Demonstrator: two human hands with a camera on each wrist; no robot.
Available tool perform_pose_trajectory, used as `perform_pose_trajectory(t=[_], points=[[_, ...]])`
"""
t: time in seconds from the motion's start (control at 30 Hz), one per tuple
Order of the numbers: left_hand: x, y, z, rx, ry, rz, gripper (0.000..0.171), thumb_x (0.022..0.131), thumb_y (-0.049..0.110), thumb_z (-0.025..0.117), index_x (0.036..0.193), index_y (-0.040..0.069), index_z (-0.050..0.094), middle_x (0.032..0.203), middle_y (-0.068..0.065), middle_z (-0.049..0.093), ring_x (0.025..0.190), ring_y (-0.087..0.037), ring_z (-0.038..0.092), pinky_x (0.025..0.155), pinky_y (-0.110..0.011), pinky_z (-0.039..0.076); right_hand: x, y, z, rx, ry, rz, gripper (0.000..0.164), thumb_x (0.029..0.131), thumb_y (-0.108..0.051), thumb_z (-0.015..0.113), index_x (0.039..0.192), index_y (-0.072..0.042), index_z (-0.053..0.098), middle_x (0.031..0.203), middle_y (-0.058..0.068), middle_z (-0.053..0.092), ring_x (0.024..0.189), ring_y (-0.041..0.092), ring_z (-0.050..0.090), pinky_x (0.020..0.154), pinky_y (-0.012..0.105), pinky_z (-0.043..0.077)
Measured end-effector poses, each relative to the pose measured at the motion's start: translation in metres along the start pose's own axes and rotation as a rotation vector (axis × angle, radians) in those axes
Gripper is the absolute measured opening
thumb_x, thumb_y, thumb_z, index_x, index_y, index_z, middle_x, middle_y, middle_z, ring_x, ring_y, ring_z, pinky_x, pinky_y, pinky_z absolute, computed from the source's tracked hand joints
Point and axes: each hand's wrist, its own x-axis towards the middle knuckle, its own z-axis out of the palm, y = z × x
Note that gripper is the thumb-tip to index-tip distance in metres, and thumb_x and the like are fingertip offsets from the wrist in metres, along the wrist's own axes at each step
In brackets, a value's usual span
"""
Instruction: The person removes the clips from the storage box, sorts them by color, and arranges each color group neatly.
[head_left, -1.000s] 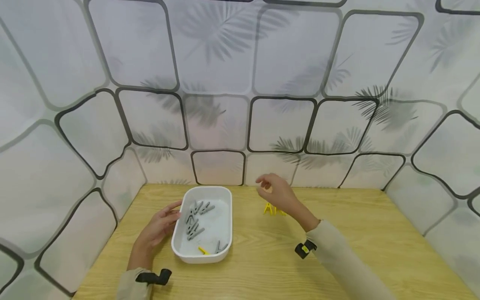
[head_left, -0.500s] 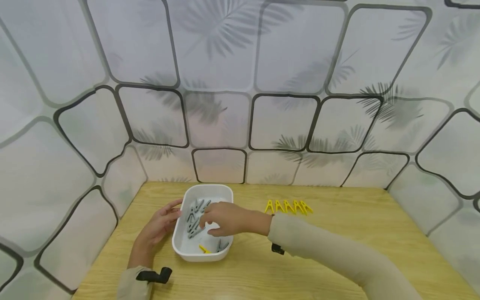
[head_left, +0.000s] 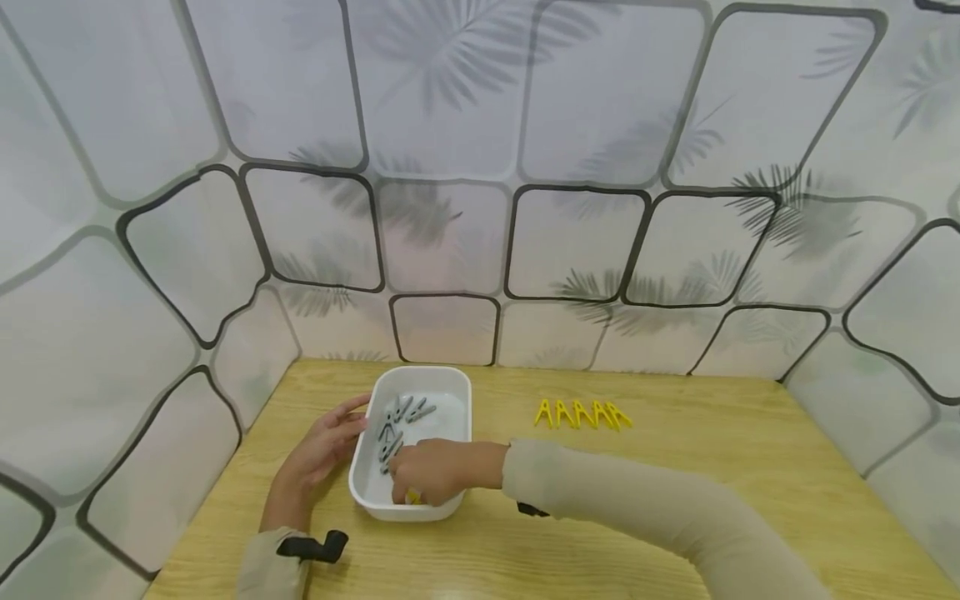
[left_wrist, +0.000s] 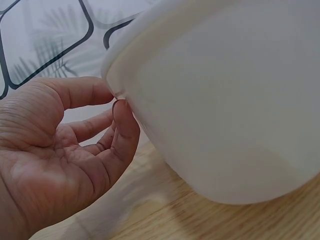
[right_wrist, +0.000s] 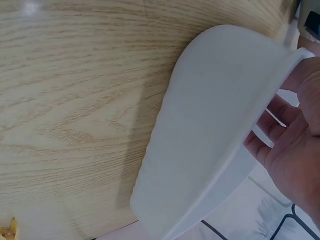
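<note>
A white plastic tub (head_left: 362, 483) stands on the table with several grey clothespins (head_left: 390, 450) inside. My left hand (head_left: 324, 454) is at its left side; in the left wrist view, thumb and a finger pinch the tub's edge. My right hand (head_left: 433, 471) reaches into the near end, fingers pointing down over a yellow clothespin (head_left: 413, 497) that shows between them. In the right wrist view the fingertips are hidden behind the tub's wall, so I cannot tell whether they grip the clothespin.
Several yellow clothespins (head_left: 578, 407) lie in a row on the wooden table (head_left: 600, 492), right of the tub. A patterned cloth wall (head_left: 442, 242) closes off the back and sides.
My right hand has moved left from above the yellow row into the tub, then down toward its near end. The left hand has stayed at the tub's side.
</note>
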Motion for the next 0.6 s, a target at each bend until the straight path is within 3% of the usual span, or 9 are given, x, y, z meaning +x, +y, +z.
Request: perform_pose_trajectory(t=[0.27, 0.6], points=[[0.002, -0.001, 0.002, -0.003, 0.018, -0.011, 0.054, 0.105, 0.008, 0.054, 0.156, 0.003, 0.036, 0.110, 0.005, 0.067, 0.101, -0.006, 0.067, 0.087, -0.024, 0.056, 0.001, 0.015, 0.008, 0.000, -0.006, 0.092, 0.025, 0.093, -0.016, 0.072, 0.112, -0.030, 0.078, 0.106, -0.010, 0.065, 0.096, 0.005, 0.055, 0.077, 0.020, 0.045], [0.002, -0.001, 0.001, 0.009, 0.012, -0.004, 0.058, 0.105, 0.007, 0.053, 0.157, -0.003, 0.029, 0.111, 0.004, 0.066, 0.101, -0.007, 0.067, 0.088, -0.024, 0.056, -0.003, 0.029, 0.015, 0.009, 0.045, 0.165, 0.024, 0.090, -0.018, 0.077, 0.113, -0.027, 0.078, 0.105, -0.009, 0.067, 0.095, 0.005, 0.059, 0.074, 0.020, 0.045]])
